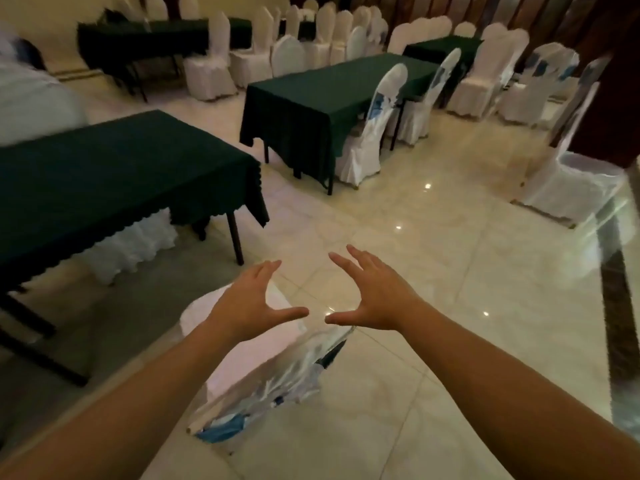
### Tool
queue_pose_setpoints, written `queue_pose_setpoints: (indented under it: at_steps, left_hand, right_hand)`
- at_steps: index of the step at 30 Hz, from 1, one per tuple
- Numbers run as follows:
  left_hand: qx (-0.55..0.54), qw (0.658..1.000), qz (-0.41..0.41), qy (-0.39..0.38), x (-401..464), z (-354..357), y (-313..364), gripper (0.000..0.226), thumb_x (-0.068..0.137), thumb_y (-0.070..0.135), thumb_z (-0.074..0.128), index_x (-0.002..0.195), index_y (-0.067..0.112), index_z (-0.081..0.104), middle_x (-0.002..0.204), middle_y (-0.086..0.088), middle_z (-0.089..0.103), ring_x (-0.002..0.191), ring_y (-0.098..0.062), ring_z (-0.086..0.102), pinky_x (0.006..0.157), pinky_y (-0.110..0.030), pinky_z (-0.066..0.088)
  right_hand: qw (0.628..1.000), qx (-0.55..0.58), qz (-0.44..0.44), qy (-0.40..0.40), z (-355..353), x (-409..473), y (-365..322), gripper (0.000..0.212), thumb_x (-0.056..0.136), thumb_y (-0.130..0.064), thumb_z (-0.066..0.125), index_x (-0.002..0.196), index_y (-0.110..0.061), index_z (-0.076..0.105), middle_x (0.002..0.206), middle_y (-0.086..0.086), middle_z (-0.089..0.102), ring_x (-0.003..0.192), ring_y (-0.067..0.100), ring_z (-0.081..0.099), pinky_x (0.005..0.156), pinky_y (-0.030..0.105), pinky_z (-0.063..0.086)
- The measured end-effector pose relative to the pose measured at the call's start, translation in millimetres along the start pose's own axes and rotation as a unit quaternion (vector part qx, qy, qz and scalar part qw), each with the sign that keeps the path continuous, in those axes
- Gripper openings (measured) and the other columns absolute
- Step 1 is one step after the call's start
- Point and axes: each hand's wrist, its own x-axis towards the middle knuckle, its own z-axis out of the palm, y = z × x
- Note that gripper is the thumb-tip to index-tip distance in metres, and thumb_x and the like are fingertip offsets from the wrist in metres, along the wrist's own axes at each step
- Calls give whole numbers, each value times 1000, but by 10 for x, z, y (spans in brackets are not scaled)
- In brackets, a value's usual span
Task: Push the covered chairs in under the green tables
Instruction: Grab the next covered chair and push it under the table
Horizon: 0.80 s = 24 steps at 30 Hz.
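The near counter (pixel 104 168) runs off the left edge, its cloth hiding most of a white-covered chair (pixel 135 244) beneath. The chair (pixel 249 362) below the hands is partly covered by the forearms (its legs unseen). Far chairs (pixel 346 26) blur together.

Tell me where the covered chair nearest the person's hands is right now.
In the head view, the white fabric-covered chair stands bottom centre on the cream tiled floor, just below the open left hand, right of the nearest dark green clothed table.
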Motion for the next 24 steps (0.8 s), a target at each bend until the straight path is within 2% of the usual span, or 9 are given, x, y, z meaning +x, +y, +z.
queue_pose_setpoints:
  at_steps: [4, 8, 12, 15, 17, 19, 21, 24]
  left_hand:
    - [-4, 994, -109, 28, -181, 184, 65, 110, 54, 99, 51, 146, 45, 22, 154, 9, 33, 135, -20, 38, 106, -50, 39]
    - [-1, 974, -214, 71, -628, 396, 267, 109, 56, 97, 54, 147, 43, 25, 155, 10, 31, 134, -19, 37, 107, -45, 37]
    - [-17, 952, -287, 102, -1058, 527, 486, 113, 49, 96, 59, 144, 37, 40, 147, 8, 43, 128, -18, 44, 102, -39, 40]
    - [-28, 933, -340, 110, -1316, 662, 546, 114, 39, 92, 68, 136, 37, 48, 131, 14, 49, 117, -14, 50, 89, -28, 41]
    - [8, 928, -360, 91, -1391, 752, 491, 106, 38, 85, 75, 128, 34, 53, 120, 13, 53, 106, -12, 51, 84, -29, 43]
    - [65, 929, -355, 78, -1379, 822, 382, 89, 42, 74, 79, 118, 34, 56, 109, 12, 55, 99, -12, 51, 78, -29, 42]
    - [91, 926, -359, 74, -1351, 871, 253, 77, 43, 65, 81, 111, 35, 57, 103, 11, 55, 94, -13, 50, 73, -29, 41]
    - [112, 920, -369, 63, -1311, 931, 82, 65, 47, 54, 84, 103, 34, 57, 97, 11, 54, 87, -13, 48, 68, -30, 41]
  right_hand:
    - [993, 32, -102, -57, 156, 411, 233, 119, 57, -99, 50, 154, -51, 1, 169, -6, 1, 152, 27, 6, 119, 60, 20]
    - [975, 35, -191, -104, 360, 579, 342, 119, 54, -101, 52, 152, -54, 2, 168, -8, 5, 150, 29, 15, 116, 59, 25]
    - [954, 29, -255, -155, 523, 591, 384, 126, 49, -103, 52, 152, -53, 1, 168, -8, 6, 149, 30, 20, 112, 58, 30]
    - [947, 23, -265, -179, 687, 553, 342, 126, 46, -101, 57, 151, -49, 10, 162, -3, 27, 138, 31, 37, 105, 55, 41]
    - [947, 9, -260, -188, 846, 512, 301, 110, 50, -94, 65, 142, -44, 30, 142, -1, 50, 117, 26, 53, 93, 47, 51]
    - [953, -8, -254, -164, 1000, 465, 278, 81, 61, -82, 72, 122, -38, 42, 116, -4, 60, 92, 17, 57, 77, 35, 54]
    - [961, -17, -249, -123, 1128, 420, 248, 68, 69, -71, 76, 115, -34, 42, 105, -4, 57, 84, 15, 54, 73, 32, 52]
    - [972, -24, -219, -77, 1229, 398, 226, 65, 74, -55, 81, 119, -27, 42, 103, -2, 55, 85, 18, 54, 76, 33, 54]
